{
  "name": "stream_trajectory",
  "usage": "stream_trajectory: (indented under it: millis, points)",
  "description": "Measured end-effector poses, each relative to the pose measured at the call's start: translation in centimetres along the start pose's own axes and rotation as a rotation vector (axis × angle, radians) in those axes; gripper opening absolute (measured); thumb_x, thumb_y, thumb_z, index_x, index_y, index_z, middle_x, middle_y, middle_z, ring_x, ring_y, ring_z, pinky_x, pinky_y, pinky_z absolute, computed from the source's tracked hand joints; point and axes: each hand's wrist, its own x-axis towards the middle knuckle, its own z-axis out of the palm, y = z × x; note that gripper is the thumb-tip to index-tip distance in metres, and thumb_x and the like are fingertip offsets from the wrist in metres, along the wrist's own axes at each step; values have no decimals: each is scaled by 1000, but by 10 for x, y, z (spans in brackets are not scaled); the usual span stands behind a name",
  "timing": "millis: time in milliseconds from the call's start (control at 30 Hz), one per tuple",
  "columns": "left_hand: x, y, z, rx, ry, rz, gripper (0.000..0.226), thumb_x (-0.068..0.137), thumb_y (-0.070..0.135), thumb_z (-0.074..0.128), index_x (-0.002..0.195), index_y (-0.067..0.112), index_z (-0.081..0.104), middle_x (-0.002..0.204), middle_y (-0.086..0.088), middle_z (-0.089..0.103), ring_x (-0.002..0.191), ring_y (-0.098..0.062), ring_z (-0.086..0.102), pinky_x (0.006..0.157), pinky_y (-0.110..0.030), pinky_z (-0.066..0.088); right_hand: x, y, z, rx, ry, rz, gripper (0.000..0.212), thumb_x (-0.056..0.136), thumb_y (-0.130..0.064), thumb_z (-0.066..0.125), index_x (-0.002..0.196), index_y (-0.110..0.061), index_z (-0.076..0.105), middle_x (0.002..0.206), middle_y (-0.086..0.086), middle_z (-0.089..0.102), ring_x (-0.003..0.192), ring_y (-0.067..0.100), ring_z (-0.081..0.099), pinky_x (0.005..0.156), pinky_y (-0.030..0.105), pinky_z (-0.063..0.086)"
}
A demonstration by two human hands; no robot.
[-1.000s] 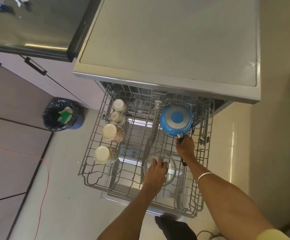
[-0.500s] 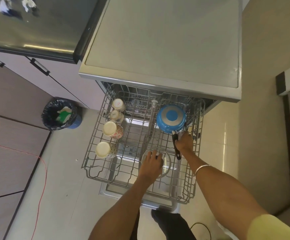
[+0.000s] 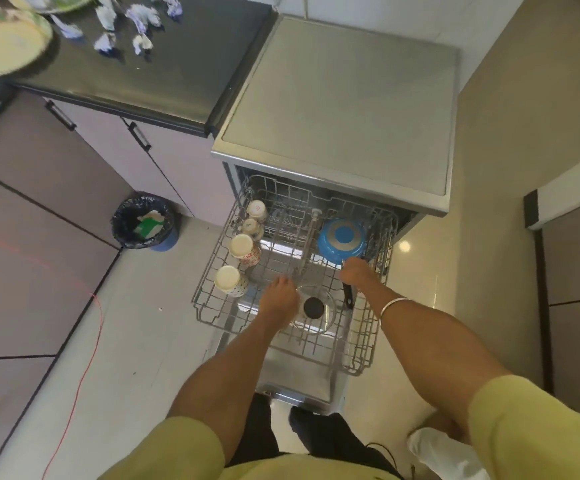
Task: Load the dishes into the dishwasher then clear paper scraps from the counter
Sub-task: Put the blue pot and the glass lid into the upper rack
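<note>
Left hand (image 3: 279, 297) rests on the rim of the glass lid (image 3: 314, 309) — finger state cannot be told. Right hand (image 3: 358, 273) is closed around the black handle (image 3: 348, 295) of the blue pan (image 3: 341, 240), upside down at the rack's (image 3: 212, 271) back right. Four cups (image 3: 244, 250) line the left side. Paper scraps (image 3: 136, 19) litter the dark counter (image 3: 177, 74) — beside a plate (image 3: 1, 50).

Wire rack (image 3: 212, 282) seen in grey coated metal; counter (image 3: 164, 74) finished glossy black; crumpled paper scraps (image 3: 136, 19); clear glass lid (image 3: 316, 310); brushed-steel dishwasher top (image 3: 344, 98).
</note>
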Motion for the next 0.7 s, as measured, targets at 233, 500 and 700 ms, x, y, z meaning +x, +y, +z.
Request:
stream_trajectory:
  millis: [233,500,700]
  points:
    - [-32,-55,-49,106,84,-69,36,100,18,37,124,-1,56,128,-22,55,121,-37,48,106,-49,38,-57,-73,-13,-169,-24,-122,15,93,-15,51,87,-3,59,96,13,56,87,29,58,71,36,48]
    - [-76,-163,-86,112,175,-123,34,95,16,43,120,2,60,123,-17,57,114,-33,49,93,-40,43,-101,-193,20,-142,14,-205,38,93,-22,56,124,0,59,126,16,61,116,34,59,86,35,45]
    - [-124,-271,-103,48,194,-184,34,98,8,32,116,-4,59,125,-23,52,121,-38,43,97,-43,36,-126,-305,74,-129,74,-284,29,92,-16,55,115,1,63,115,19,65,108,37,62,87,40,51]
